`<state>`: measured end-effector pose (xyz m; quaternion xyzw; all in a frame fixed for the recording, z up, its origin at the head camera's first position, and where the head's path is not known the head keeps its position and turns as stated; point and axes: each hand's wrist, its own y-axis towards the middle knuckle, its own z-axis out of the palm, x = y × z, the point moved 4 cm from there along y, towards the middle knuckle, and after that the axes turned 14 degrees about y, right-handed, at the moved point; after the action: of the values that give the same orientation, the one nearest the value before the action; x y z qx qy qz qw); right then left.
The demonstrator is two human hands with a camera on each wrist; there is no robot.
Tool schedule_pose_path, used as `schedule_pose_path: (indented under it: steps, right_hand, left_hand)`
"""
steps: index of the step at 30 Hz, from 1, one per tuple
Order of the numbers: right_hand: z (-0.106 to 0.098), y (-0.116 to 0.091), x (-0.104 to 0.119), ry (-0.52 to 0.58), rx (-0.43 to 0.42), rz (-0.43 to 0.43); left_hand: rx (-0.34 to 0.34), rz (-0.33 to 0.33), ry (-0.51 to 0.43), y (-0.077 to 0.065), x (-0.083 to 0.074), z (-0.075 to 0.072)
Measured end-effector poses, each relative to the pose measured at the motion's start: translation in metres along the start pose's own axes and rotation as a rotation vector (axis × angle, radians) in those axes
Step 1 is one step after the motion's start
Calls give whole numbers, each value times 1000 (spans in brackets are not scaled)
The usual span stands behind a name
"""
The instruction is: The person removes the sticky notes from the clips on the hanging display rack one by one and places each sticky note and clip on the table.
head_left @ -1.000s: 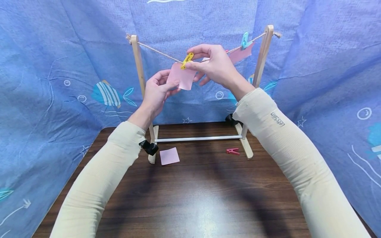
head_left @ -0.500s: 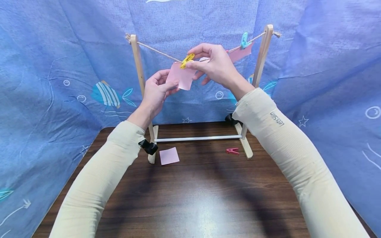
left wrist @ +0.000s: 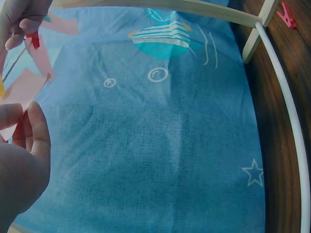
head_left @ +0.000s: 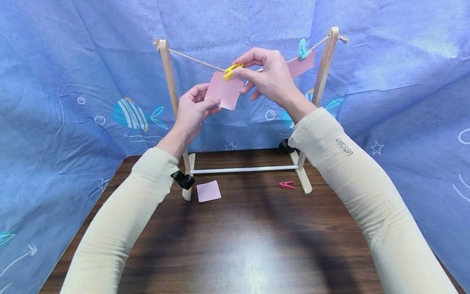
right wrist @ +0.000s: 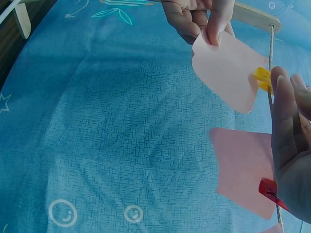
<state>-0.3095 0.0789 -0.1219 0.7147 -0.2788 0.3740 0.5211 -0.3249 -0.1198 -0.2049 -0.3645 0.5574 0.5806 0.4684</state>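
Observation:
My left hand (head_left: pixel 192 106) pinches the lower left edge of a pink paper square (head_left: pixel 225 92) between thumb and fingers. At the paper's top edge, by the twine (head_left: pixel 196 60), my right hand (head_left: pixel 271 77) pinches a yellow clothespin (head_left: pixel 233 71). In the right wrist view the clothespin's (right wrist: pixel 263 78) tip overlaps both the paper (right wrist: pixel 226 70) and the twine. Another pink paper (right wrist: pixel 243 167) hangs close by under a red clothespin (right wrist: pixel 272 191), mostly hidden behind my right hand in the head view. Farther right, a light blue clothespin (head_left: pixel 302 50) holds a pink paper (head_left: pixel 302 65) on the twine.
The twine runs between two wooden posts (head_left: pixel 324 67) of a stand with a white crossbar (head_left: pixel 244 170). On the dark wooden table (head_left: pixel 235 232) lie a loose pink paper square (head_left: pixel 209 191) and a red clothespin (head_left: pixel 287 185). A blue fish-print cloth (head_left: pixel 235 126) hangs behind.
The yellow clothespin has tilted from steep to nearly level in my right hand, which has risen slightly. My left hand keeps its pinch on the paper.

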Motion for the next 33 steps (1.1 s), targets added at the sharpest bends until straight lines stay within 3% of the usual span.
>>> schedule_pose_path:
  steps: [9,21,33]
  right_hand:
    - [-3,-5,4,61,-60,-83]
    - [-9,-15,11,185,-143,-133]
    - [-24,-19,-3,116,-146,-134]
  left_hand:
    - [0,0,-1,-1,0,2]
    - [-8,-3,17,-5,0,1]
    - [-11,10,5,-8,0,-2]
